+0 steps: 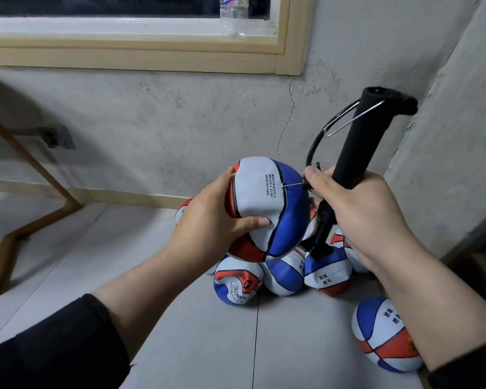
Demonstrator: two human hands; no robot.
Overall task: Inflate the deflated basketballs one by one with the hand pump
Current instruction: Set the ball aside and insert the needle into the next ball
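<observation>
i see the held basketball point(267, 209) in pebbled white, blue and red-orange panels parted by black seams, with small black print on a white panel. the hand pump point(357, 141) is plain black, with a thin silver wire on it. the floor balls point(289, 273) repeat the same white, blue and red. the wall point(180, 113) is mottled grey, the window frame point(289, 37) pale wood, my sleeve point(54, 352) black.

Pebbled matt rubber basketball point(267, 209); beside it a smooth black plastic pump point(357, 141) with thin shiny metal needle point(292, 184); behind, rough plaster wall point(180, 116)
</observation>
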